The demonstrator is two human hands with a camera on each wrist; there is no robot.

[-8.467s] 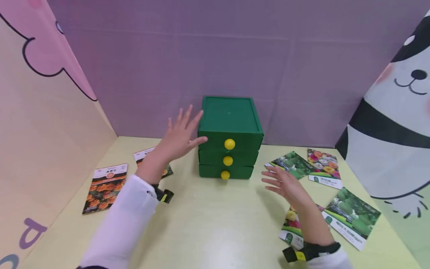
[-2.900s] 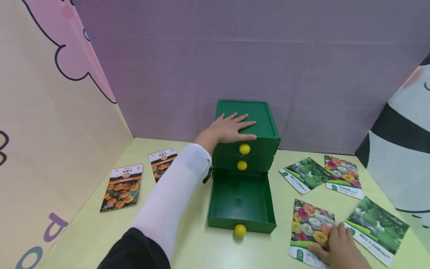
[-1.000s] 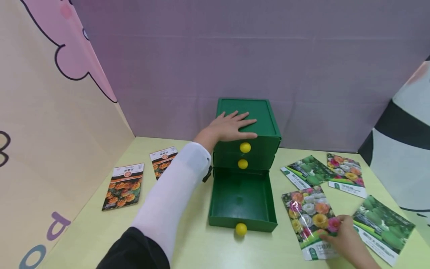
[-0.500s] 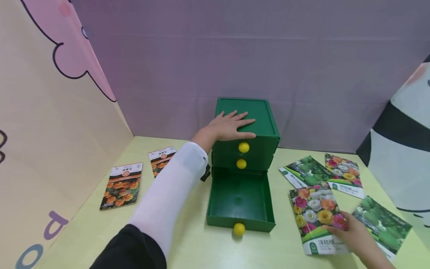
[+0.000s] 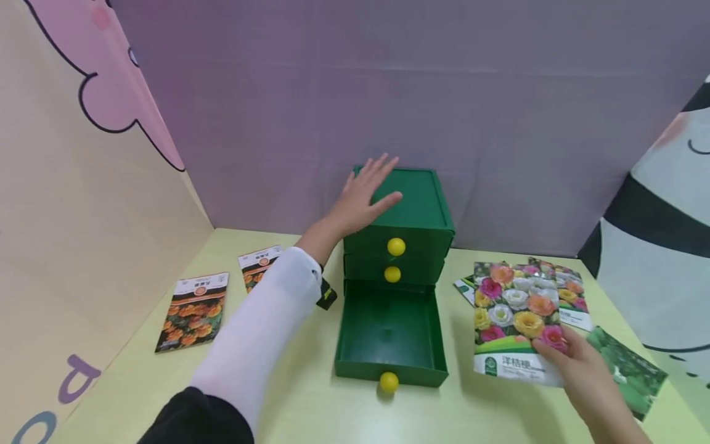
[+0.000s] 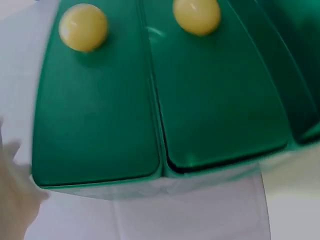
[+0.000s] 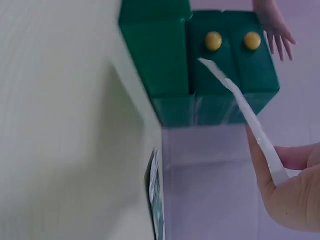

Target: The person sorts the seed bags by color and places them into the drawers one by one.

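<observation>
Green drawer chest (image 5: pixel 407 213) at 12 o'clock on the surface (image 5: pixel 310 407). Bottom drawer (image 5: pixel 391 336) pulled out, nothing visible inside; upper two drawers closed. Left hand (image 5: pixel 363 194) released, fingers spread, above the chest's top. Right hand (image 5: pixel 577 364) at 4 o'clock pinches a flower seed packet (image 5: pixel 513 314), lifted beside the drawer.

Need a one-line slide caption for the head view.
Right hand holds a flower seed packet beside the open bottom drawer; left hand hovers open over the green cabinet.
</observation>
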